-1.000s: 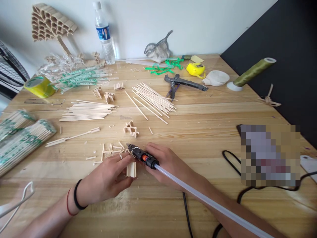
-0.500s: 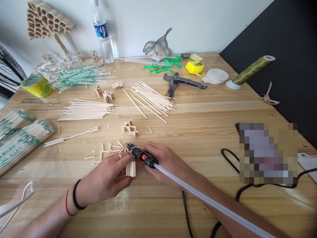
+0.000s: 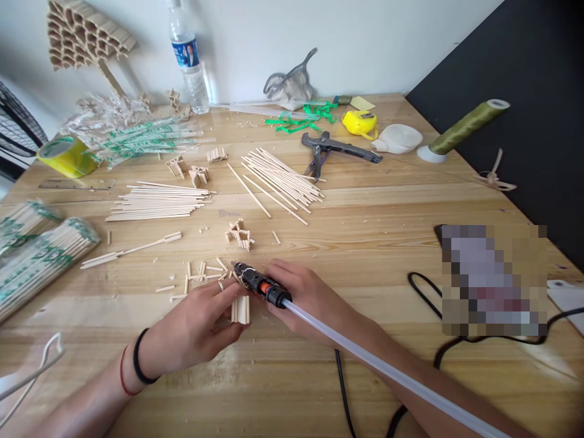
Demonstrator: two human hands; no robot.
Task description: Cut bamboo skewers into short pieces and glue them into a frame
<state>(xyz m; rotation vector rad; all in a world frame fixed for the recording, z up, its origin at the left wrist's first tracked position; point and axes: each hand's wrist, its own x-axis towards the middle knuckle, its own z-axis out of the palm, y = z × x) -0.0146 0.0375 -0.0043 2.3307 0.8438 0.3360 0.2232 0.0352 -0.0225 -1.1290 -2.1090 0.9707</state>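
1. At the table's [image 3: 365,243] left edge lie two wrapped bundles of sticks [image 3: 41,255], with a roll of yellow tape [image 3: 66,155] and a ruler [image 3: 75,184] further back.
2. Toward the far left corner, a plastic bottle [image 3: 186,58] stands upright against the wall; it looks nearly empty, though I cannot tell for certain. Green-printed wrappers [image 3: 141,140] lie in front of it.
3. Two loose piles of long sticks [image 3: 155,201] lie mid-table, left and centre, with a small glued stick cluster [image 3: 239,234] nearer the front.
4. The left hand [image 3: 196,331], near the front edge, has its fingers curled together around a small block of short sticks [image 3: 241,309], thumb and fingertips pinching it against the tabletop.
5. The right hand [image 3: 305,298] is wrapped around a glue gun [image 3: 258,283], fingers closed on its body; the nozzle points left, just above the block, and a clear glue stick [image 3: 387,371] trails back along the forearm toward the front right.
6. Pliers [image 3: 335,149], a yellow tape measure [image 3: 360,121] and a spool of green thread [image 3: 465,125] sit toward the far right corner; a black cable [image 3: 429,286] loops near the right edge.
7. Compared with a second ago, both hands, the gun and the block keep the same places; only the view has dipped slightly.
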